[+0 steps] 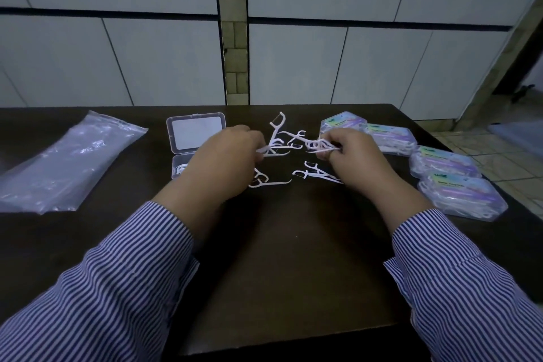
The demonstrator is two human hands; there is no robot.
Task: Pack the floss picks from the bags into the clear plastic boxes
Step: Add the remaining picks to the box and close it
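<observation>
White floss picks lie loose in the middle of the dark table. My left hand pinches a few picks at its fingertips. My right hand grips a small bundle of picks. More picks lie under and between the hands. An open clear plastic box stands behind my left hand with its lid up; a few picks show in its base, which my hand partly hides. A clear plastic bag lies flat at the left.
Several closed, filled boxes with coloured labels lie in a row along the table's right edge. A tiled wall rises just behind the table's far edge. Tiled floor shows at the right.
</observation>
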